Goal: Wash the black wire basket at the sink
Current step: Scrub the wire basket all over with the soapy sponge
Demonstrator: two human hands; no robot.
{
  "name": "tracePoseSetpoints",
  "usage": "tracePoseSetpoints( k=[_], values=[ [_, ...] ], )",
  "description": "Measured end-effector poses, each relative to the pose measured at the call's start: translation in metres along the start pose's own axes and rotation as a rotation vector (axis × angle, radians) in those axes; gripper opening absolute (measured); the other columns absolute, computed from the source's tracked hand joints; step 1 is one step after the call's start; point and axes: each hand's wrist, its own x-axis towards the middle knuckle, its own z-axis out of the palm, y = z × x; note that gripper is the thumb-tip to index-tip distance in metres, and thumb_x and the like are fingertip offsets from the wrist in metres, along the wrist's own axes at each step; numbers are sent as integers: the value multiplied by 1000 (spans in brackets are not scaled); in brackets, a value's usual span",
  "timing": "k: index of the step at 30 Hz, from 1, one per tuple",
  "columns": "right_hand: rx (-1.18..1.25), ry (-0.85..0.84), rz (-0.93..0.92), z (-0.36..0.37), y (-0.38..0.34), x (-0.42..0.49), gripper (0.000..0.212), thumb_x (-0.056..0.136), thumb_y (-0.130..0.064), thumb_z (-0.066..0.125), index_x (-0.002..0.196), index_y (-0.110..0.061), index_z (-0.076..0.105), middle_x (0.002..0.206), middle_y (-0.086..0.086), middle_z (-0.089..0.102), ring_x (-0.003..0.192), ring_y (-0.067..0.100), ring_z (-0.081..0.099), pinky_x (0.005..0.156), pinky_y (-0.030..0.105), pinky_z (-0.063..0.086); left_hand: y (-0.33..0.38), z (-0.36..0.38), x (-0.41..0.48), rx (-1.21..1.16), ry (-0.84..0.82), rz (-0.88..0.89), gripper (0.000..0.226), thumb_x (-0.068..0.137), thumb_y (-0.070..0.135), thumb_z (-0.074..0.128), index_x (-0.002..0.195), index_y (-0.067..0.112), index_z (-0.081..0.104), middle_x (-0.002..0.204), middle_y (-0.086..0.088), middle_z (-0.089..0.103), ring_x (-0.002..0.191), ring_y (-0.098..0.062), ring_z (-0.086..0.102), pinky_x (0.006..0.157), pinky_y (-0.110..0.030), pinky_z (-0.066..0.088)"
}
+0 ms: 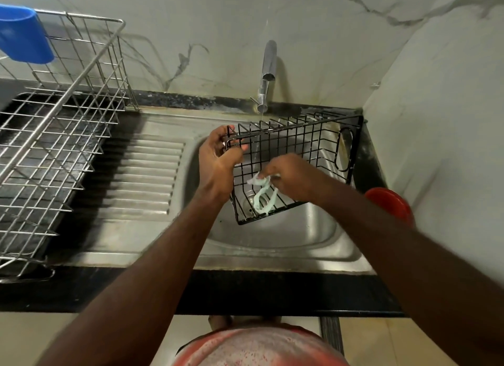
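The black stone tabletop [245, 292] carries a stainless steel sink with a ribbed drainboard [313, 229], and a large silver wire dish rack [54, 136] stands on its left. The black wire basket [300, 136] is held tilted over the sink bowl, with its handle end up toward the back right corner. Whether that end rests on the rim cannot be told. A thin stream from the chrome tap [268, 63] falls through the basket's grid.

The left hand [218, 161] has its fingers curled round the wires at the basket's near left end and steadies it. The right hand [291, 174] pinches a pale, soapy scrubbing cloth [261, 191] against the inner wires.

The step in hand looks like scrubbing the inside of the grid. To do it well, the left hand's grip should be firm enough that the light frame does not twist under the rubbing. The cloth should run along each wire and into the crossings, where grime is likely to lodge. Turning the basket section by section under the stream would rinse each part as it is scrubbed. A loose tail of cloth hangs down and could snag on a wire, so it is better bunched into the palm.
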Motion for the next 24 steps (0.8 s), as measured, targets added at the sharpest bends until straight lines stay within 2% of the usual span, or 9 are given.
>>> tracePoseSetpoints(
  k=[4,7,9,13,15,18,19,22,24],
  values=[
    [-36,-134,-45,17,5,-6,36,89,-1,55,121,-14,67,123,6,66,111,19,61,91,26,47,-1,-2,6,44,-15,16,46,61,30,64,105,17,66,105,-26,68,106,-47,62,90,-60,53],
    [61,-237,-48,13,4,-14,36,90,-20,65,126,-16,63,128,1,62,114,17,57,96,33,46,-4,-5,8,78,-7,19,53,61,30,64,109,10,65,98,-16,69,102,-42,64,89,-57,55],
    [38,-289,-24,14,2,-15,43,85,-22,72,126,-19,62,126,0,60,109,15,55,90,31,46,-5,-3,6,76,-6,7,49,59,31,63,105,14,66,100,-19,69,104,-44,64,91,-57,54],
    [80,-308,-80,12,-4,-9,30,80,-4,72,108,-14,72,113,0,68,83,1,55,71,17,39,-6,0,2,99,-14,4,52,58,32,61,106,14,66,103,-21,70,104,-44,64,91,-53,53],
    [272,-306,-78,6,-7,-8,27,79,0,72,101,-15,74,104,-3,71,77,-4,60,69,14,45,-8,1,1,133,-38,18,53,62,32,60,109,9,66,102,-18,70,103,-42,63,92,-56,54],
    [625,-157,0,-2,-4,-4,25,78,1,74,96,-17,73,101,-3,73,89,15,70,81,35,58,-7,2,1,147,-41,27,52,63,32,58,109,9,65,103,-18,70,104,-39,64,93,-56,53],
    [603,-93,42,-3,1,-2,24,80,-1,73,98,-17,73,103,-2,73,87,17,70,79,38,58,-5,2,2,140,-31,25,52,62,33,59,109,11,65,103,-17,70,104,-38,64,93,-55,53],
    [206,-60,83,-1,17,1,24,88,-11,65,112,-14,71,110,2,68,79,7,61,64,21,45,-2,2,5,107,-3,8,56,59,33,60,110,10,64,105,-23,68,105,-42,64,92,-57,54],
    [91,-125,86,6,23,-1,26,92,-22,62,113,-9,69,111,6,66,92,16,62,70,24,42,0,3,5,87,3,-1,55,58,34,61,109,14,64,108,-24,68,107,-41,64,91,-54,55]
  ],
)
